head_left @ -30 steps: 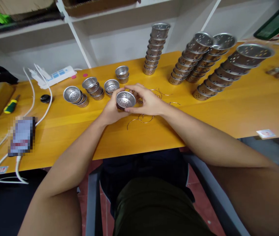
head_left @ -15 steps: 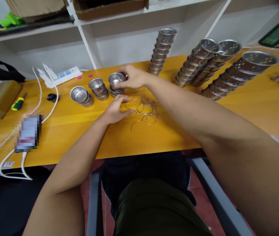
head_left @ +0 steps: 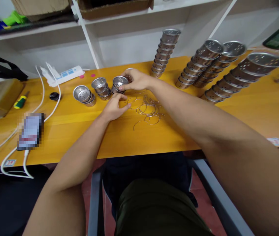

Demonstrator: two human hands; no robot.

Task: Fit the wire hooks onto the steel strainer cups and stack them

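Perforated metal cups stand in three short stacks at the back of the yellow table (head_left: pixel 80 144): a left stack (head_left: pixel 82 94), a middle stack (head_left: pixel 100 86) and a right stack (head_left: pixel 119 82). My right hand (head_left: pixel 137 79) grips the top cup of the right stack, thumb inside the rim. Another rim shows partly behind its fingers. My left hand (head_left: pixel 115 106) rests just in front of that stack, thumb and fingers apart, holding nothing. Beside it lies a loose pile of thin wire rings (head_left: pixel 149 109).
Tall cup stacks (head_left: pixel 162 54) (head_left: pixel 199 62) (head_left: pixel 242 73) stand at the back right. On the left are a phone (head_left: pixel 31 131) with white cables, a power strip (head_left: pixel 68 75), a black round object (head_left: pixel 54 96), a screwdriver (head_left: pixel 20 102) and a cardboard box (head_left: pixel 6 98). White shelving (head_left: pixel 134 42) rises behind.
The whole view has shifted slightly, moving the table's contents to the right. A metal rim now shows behind my right hand, which still grips a cup. My left hand remains open near the wires.
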